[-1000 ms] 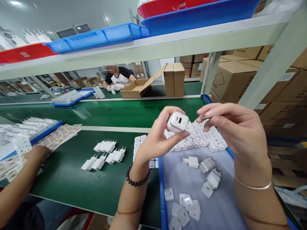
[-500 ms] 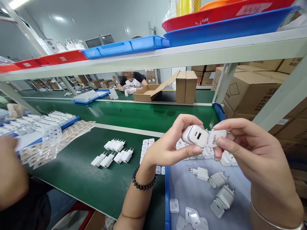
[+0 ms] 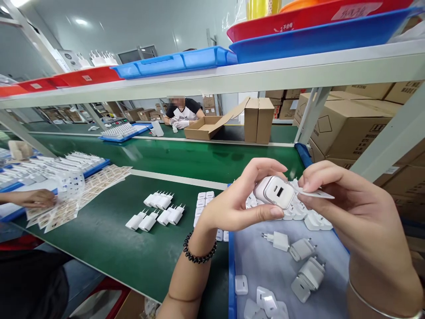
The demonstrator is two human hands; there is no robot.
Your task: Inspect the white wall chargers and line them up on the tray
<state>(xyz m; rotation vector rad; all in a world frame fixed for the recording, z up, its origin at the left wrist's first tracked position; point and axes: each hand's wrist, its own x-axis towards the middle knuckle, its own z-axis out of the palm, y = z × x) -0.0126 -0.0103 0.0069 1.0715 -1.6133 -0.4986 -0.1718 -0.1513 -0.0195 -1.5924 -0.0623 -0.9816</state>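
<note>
My left hand is closed around a white USB charger, with its two-port face turned toward me. Between the thumb and fingers of my right hand is a thin white cover plate, tilted nearly edge-on beside the charger. Below both hands lies a blue-edged tray with a pale lining. In it are loose chargers with pins, small white port caps and more white parts partly hidden behind my hands.
Several white chargers lie on the green table, near rows of small white pieces. At left, another person's hand touches sticker sheets. Overhead runs a shelf with trays. A co-worker sits beyond an open carton.
My right hand has turned the cover plate from showing its lettered face to nearly edge-on. The charger has shifted slightly right. The neighbour's hand has moved onto the sticker sheets.
</note>
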